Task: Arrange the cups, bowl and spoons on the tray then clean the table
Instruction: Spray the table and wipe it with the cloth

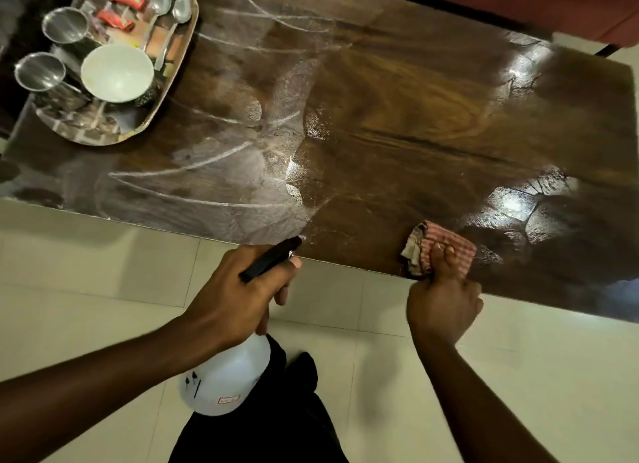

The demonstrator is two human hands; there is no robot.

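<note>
Wiping is what's left, I reckon — the tray point(173, 82) at the far left of the table point(432, 110) already holds two steel cups point(64, 25), the white bowl point(117, 72) and the spoons point(179, 11), plus a couple of red packets point(114, 19).

Right hand point(444, 302) is clamped on a striped cloth point(446, 248), pressing it flat near the front edge. Cloth looks soft and limp, so bunching it under the fingers and pushing down with the palm seems the way to go.

Left hand point(238, 296) is wrapped round a spray bottle point(224, 379), nozzle aimed at the table. Probably light plastic, maybe slick if wet — hold it at the neck.

Tabletop is glossy dark wood with white smears on the left half, so likely slippery. Pale floor tiles point(86, 272) below.
</note>
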